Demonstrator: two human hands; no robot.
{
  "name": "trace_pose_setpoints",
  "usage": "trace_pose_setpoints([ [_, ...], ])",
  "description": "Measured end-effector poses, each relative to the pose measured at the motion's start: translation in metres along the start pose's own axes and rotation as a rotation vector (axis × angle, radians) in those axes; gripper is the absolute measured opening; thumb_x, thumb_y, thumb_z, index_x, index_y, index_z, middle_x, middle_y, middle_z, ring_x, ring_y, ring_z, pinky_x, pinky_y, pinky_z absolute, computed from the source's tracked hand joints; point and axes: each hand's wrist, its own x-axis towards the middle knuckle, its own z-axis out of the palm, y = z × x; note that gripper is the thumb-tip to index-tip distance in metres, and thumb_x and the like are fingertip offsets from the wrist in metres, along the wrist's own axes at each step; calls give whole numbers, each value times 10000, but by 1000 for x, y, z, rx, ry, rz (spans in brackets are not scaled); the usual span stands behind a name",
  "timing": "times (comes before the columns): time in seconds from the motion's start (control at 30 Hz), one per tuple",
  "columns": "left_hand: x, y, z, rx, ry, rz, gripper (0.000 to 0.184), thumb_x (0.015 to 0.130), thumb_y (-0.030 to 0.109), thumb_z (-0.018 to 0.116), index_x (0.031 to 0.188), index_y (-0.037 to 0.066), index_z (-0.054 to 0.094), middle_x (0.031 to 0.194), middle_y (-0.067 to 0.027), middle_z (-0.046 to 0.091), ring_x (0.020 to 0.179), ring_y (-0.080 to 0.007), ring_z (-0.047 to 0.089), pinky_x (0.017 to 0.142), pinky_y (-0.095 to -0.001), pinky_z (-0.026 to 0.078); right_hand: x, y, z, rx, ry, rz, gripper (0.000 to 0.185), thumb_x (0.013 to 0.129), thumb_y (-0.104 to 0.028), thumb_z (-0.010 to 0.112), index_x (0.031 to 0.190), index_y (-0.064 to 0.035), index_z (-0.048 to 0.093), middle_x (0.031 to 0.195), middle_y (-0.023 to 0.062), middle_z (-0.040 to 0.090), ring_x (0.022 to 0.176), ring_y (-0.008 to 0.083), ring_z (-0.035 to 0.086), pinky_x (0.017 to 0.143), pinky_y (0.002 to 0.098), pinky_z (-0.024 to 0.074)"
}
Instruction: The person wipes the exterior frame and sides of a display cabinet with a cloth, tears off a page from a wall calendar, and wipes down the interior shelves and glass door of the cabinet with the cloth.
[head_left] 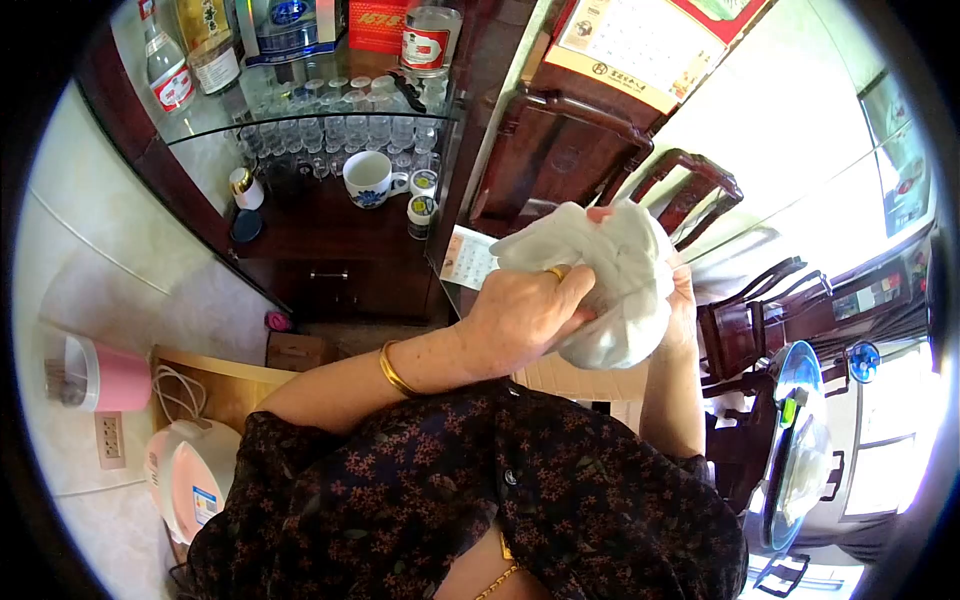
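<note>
A bunched white cloth [618,285] is up in front of my chest, between both hands. My left hand [530,310], with a ring and a gold bangle, pinches the near left side of it between thumb and fingers. My right hand [682,310] is at the cloth's right side, its fingers mostly hidden behind the folds. A small reddish-pink patch shows at the cloth's top edge; I cannot tell if it is a fingertip or something wrapped inside.
On the left, an open dark cabinet holds bottles, many small glasses [375,125] and a white mug [368,180] with a blue flower. A pink container [115,375] and a pink-white appliance [190,480] stand lower left. Dark wooden chairs [560,150] and a glass-topped table [795,450] are right.
</note>
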Motion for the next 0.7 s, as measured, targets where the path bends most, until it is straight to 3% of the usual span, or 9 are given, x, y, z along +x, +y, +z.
trace_pose_setpoints([
  [0.07,0,0,0,-3,2,-3,292,731,184,643,893,29,457,632,-107,562,555,-252,584,460,-342,437,4,-1,-5,299,-50,91,416,811,-25,570,1213,11,470,1202,76,519,1108,132,474,967,272,368],
  [0.17,0,0,1,-3,-17,-6,297,725,184,647,893,31,456,627,-101,552,549,-251,579,458,-344,436,8,-12,15,-58,15,-5,304,861,-40,481,1154,39,497,1192,89,506,1079,139,485,962,267,375],
  [0.23,-1,0,1,1,-34,-7,299,723,184,648,893,32,456,626,-98,547,546,-251,575,458,-344,437,17,-17,22,352,-82,77,306,870,-55,472,1160,42,489,1207,98,495,1058,146,499,956,259,374],
  [0.37,-2,1,-1,3,-22,-9,295,723,188,649,883,32,456,621,-92,539,533,-245,566,453,-338,429,5,-9,11,-105,-75,-110,283,841,-51,533,1119,-7,560,1202,117,489,1092,198,479,930,297,386],
  [0.4,-2,1,-2,6,-48,-28,293,724,189,649,879,32,457,620,-90,537,527,-241,563,450,-335,426,-1,-12,9,-109,-69,-24,277,816,-54,562,1091,-31,588,1185,125,491,1095,219,474,926,319,388],
  [0.43,-2,0,-1,7,-48,-29,293,724,189,649,879,32,457,620,-90,537,527,-241,563,450,-335,426,-5,-6,1,-221,-210,-197,291,762,-14,615,1051,-42,614,1169,121,496,1072,211,492,905,307,404],
  [0.5,-2,-4,2,2,60,48,295,728,198,646,881,33,455,598,-82,522,509,-235,551,444,-334,418,-17,1,-13,-361,-326,-91,279,713,20,656,978,-68,651,1158,126,499,1049,209,508,880,304,425],
  [0.53,-3,-4,2,2,60,46,295,728,198,646,881,33,455,598,-82,522,509,-235,551,444,-334,418,-24,3,-10,-355,-227,37,273,672,32,688,920,-80,669,1154,127,500,1025,198,523,868,301,437],
  [0.7,-2,-5,9,19,15,22,293,739,218,637,880,42,450,592,-71,513,510,-226,551,438,-330,414,-19,-5,3,-279,-86,-34,266,739,18,625,986,-77,648,1164,104,503,1051,190,511,900,309,418],
])
